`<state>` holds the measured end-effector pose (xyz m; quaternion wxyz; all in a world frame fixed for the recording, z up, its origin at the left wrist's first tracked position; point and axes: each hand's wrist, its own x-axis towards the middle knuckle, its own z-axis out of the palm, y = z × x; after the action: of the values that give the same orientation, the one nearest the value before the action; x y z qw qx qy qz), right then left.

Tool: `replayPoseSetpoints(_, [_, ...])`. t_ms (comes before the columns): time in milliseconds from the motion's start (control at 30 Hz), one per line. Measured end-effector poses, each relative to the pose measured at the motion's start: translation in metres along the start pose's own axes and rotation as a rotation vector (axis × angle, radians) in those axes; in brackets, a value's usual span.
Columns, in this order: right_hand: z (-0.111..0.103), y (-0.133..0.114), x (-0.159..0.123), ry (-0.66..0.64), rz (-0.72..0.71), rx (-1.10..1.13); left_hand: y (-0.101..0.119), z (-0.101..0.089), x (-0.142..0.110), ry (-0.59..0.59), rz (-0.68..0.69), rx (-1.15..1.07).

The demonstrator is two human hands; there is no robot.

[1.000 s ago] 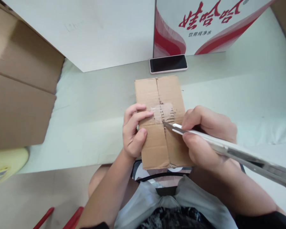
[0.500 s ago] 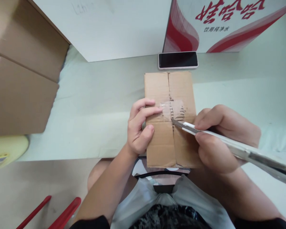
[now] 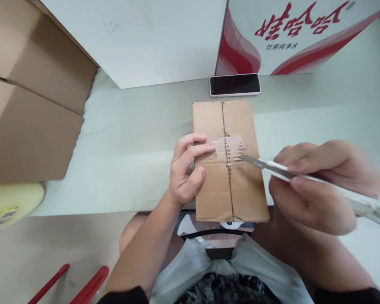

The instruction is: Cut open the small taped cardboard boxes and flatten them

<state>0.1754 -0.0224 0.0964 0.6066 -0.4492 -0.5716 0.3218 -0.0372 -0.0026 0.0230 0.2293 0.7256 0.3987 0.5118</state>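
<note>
A small brown cardboard box [image 3: 213, 196] lies at the table's front edge, its flaps meeting along a lengthwise seam. Clear tape [image 3: 235, 143] crosses the middle of that seam, with ragged cut marks in and around it. My left hand [image 3: 185, 171] grips the box's left side, fingertips and thumb resting on the top. Pinched in my right hand [image 3: 323, 185] is a white utility knife [image 3: 278, 169] with its blade out. The blade tip is over the tape, right of the seam; whether it touches I cannot tell.
Behind the box a phone [image 3: 234, 85] lies against a large white-and-red carton [image 3: 240, 55]. Big brown cardboard [image 3: 41, 126] stands at the left, above a pale yellow container [image 3: 15, 202]. Red bars [image 3: 90, 285] show below, near the floor.
My right hand has drawn the knife back to the right, shifting the blade tip from the seam to the tape's right part. My left hand keeps its place on the box.
</note>
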Motion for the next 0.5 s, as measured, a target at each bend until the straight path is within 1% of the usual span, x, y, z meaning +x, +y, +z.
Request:
replayPoseSetpoints(67, [0.004,0.011,0.005,0.109,-0.097,-0.006,-0.002,-0.002,0.001,-0.007,0.017,-0.024])
replayPoseSetpoints(133, [0.008,0.030,0.010,0.214,-0.218,-0.008,-0.004,-0.006,0.002,-0.011,0.022,-0.048])
replayPoseSetpoints(167, [0.009,0.041,0.012,0.250,-0.192,-0.035,-0.006,-0.007,0.002,-0.014,0.020,-0.058])
replayPoseSetpoints(200, [0.010,0.052,0.013,0.281,-0.136,-0.089,-0.007,-0.010,0.003,-0.016,0.017,-0.065])
replayPoseSetpoints(267, [0.010,0.071,0.016,0.238,-0.026,-0.246,-0.009,-0.016,0.004,-0.027,0.000,-0.074])
replayPoseSetpoints(333, [0.006,0.083,0.018,0.129,0.057,-0.375,-0.013,-0.025,0.006,-0.047,-0.044,-0.078])
replayPoseSetpoints(400, [0.002,0.089,0.020,0.000,0.123,-0.473,-0.020,-0.037,0.008,-0.062,-0.124,-0.098])
replayPoseSetpoints(433, [0.000,0.091,0.021,-0.057,0.148,-0.524,-0.024,-0.043,0.008,-0.052,-0.177,-0.122])
replayPoseSetpoints(500, [-0.002,0.094,0.022,-0.147,0.174,-0.634,-0.033,-0.056,0.009,0.030,-0.296,-0.190])
